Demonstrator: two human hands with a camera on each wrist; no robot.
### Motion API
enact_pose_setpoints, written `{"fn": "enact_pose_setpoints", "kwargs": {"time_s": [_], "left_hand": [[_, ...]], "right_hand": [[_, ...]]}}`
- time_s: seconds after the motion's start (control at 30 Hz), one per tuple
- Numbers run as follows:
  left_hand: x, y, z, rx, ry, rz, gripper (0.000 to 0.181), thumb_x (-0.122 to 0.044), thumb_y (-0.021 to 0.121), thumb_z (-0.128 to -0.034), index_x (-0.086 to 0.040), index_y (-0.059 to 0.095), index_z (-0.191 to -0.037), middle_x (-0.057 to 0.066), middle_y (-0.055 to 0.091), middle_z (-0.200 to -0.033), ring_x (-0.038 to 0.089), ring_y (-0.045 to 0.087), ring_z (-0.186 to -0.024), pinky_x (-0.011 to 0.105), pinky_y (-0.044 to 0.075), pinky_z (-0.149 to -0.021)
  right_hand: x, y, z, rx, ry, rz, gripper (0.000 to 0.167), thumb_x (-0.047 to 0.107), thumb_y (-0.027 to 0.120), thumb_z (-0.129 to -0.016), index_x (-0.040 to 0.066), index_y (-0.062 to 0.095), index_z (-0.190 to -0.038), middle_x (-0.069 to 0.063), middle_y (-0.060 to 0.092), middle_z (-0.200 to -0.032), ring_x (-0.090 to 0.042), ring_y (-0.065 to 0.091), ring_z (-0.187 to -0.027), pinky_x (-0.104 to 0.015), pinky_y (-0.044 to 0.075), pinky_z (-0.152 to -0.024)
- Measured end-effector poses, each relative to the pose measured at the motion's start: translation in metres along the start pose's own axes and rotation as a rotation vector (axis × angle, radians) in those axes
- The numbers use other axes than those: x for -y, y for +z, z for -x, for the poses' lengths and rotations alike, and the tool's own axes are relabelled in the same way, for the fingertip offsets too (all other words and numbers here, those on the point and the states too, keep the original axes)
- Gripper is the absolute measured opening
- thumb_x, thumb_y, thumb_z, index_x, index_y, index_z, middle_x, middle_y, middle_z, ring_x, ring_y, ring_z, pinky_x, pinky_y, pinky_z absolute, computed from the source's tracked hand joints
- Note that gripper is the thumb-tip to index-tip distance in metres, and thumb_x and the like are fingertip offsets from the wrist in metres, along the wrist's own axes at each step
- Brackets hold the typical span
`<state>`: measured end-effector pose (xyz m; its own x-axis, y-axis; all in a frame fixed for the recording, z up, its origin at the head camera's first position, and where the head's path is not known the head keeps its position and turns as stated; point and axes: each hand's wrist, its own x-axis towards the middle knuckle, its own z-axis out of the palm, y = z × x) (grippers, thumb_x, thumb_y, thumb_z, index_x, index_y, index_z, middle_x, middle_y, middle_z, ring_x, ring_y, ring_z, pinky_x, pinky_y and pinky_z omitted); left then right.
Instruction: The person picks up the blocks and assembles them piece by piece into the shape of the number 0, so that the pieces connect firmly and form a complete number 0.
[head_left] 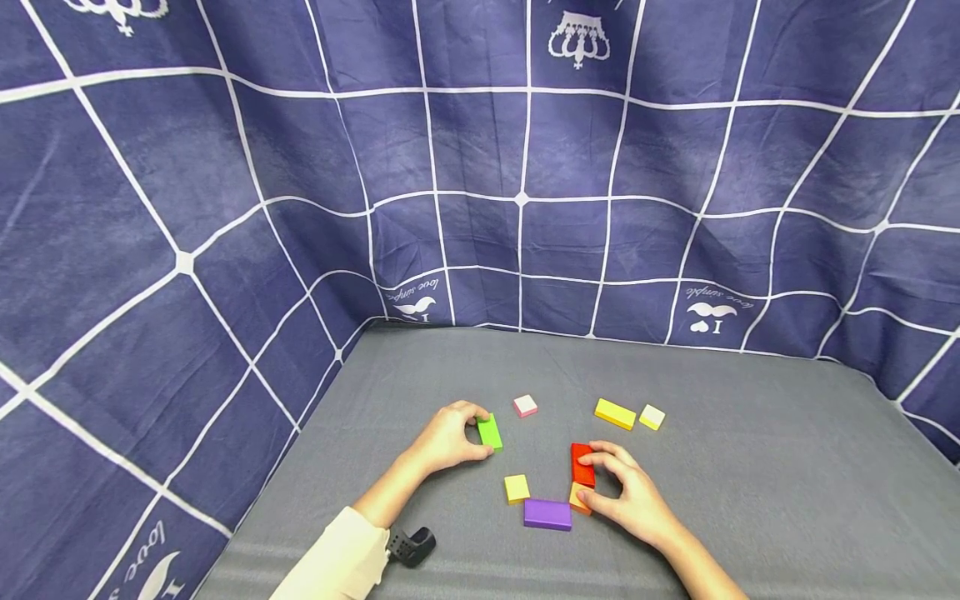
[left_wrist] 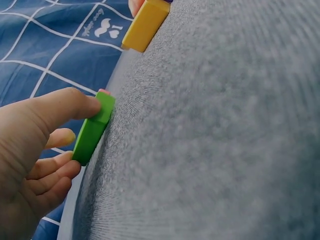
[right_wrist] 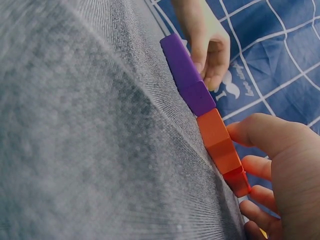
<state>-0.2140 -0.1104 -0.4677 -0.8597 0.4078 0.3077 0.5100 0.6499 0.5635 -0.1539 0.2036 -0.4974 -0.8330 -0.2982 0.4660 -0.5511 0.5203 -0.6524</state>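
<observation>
Left wrist view, hand [left_wrist: 35, 132] pinching smooth green cuboid [left_wrist: 94, 129], ribbed grey cloth [left_wrist: 210, 135]

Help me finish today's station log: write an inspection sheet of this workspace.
Surface: grey cloth.
Job's things: green block, red block, orange block, purple block, square yellow block, long yellow block, pink block, pale block.
Clutter: black strap at the left cuff; worn or loose, unclear.
Hands: left hand pinches the green block; right hand spans red and orange blocks, touching both.
Cables: nothing seen.
Surroundings: blue curtain with white grid lines.
</observation>
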Motion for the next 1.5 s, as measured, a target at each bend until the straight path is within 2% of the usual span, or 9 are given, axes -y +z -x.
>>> {"fn": "enact_pose_setpoints", "kwargs": {"time_s": [0.13,0.5,0.73,1.03,1.5], "left_hand": [[-0.002,0.0,-0.002,0.007,0.02,-0.002,0.042,-0.021,0.085,-0.0676,-0.006,0.068,-0.104,0.005,0.064,-0.102,0.02,0.062,-0.092,0.035,0.049,-0.081],[-0.01,0.006,-0.007,0.038,0.131,0.018,0.042,-0.02,0.083,-0.0666,-0.006,0.068,-0.103,0.003,0.065,-0.1,0.022,0.062,-0.089,0.03,0.048,-0.079],[-0.015,0.008,-0.01,0.07,0.135,0.008,0.042,-0.021,0.083,-0.0679,-0.007,0.069,-0.105,0.003,0.065,-0.101,0.018,0.061,-0.089,0.029,0.048,-0.08],[-0.018,0.012,-0.013,0.127,0.175,0.005,0.042,-0.019,0.083,-0.0688,-0.006,0.069,-0.107,0.003,0.065,-0.099,0.017,0.06,-0.089,0.026,0.047,-0.081],[-0.02,0.016,-0.015,0.166,0.186,0.009,0.039,-0.018,0.083,-0.0677,-0.006,0.07,-0.103,0.002,0.063,-0.094,0.014,0.058,-0.087,0.023,0.047,-0.08]], "right_hand": [[-0.001,0.0,0.001,0.008,0.015,0.004,0.039,0.011,0.085,-0.069,0.017,0.069,-0.104,-0.006,0.058,-0.124,-0.014,0.055,-0.11,-0.01,0.033,-0.092],[0.0,0.0,0.001,0.002,0.025,0.002,0.038,0.012,0.085,-0.071,0.02,0.069,-0.104,-0.006,0.058,-0.124,-0.017,0.056,-0.11,-0.012,0.035,-0.092],[0.0,0.0,0.001,0.006,0.024,0.011,0.039,0.011,0.085,-0.07,0.019,0.069,-0.104,-0.005,0.059,-0.124,-0.015,0.055,-0.111,-0.011,0.034,-0.092],[0.0,0.0,0.001,0.007,0.048,0.008,0.039,0.012,0.085,-0.069,0.019,0.069,-0.104,-0.006,0.058,-0.125,-0.016,0.054,-0.112,-0.012,0.034,-0.093],[0.001,-0.001,0.0,0.001,0.025,0.005,0.038,0.013,0.085,-0.071,0.02,0.069,-0.104,-0.005,0.059,-0.124,-0.019,0.056,-0.111,-0.014,0.036,-0.093]]}}
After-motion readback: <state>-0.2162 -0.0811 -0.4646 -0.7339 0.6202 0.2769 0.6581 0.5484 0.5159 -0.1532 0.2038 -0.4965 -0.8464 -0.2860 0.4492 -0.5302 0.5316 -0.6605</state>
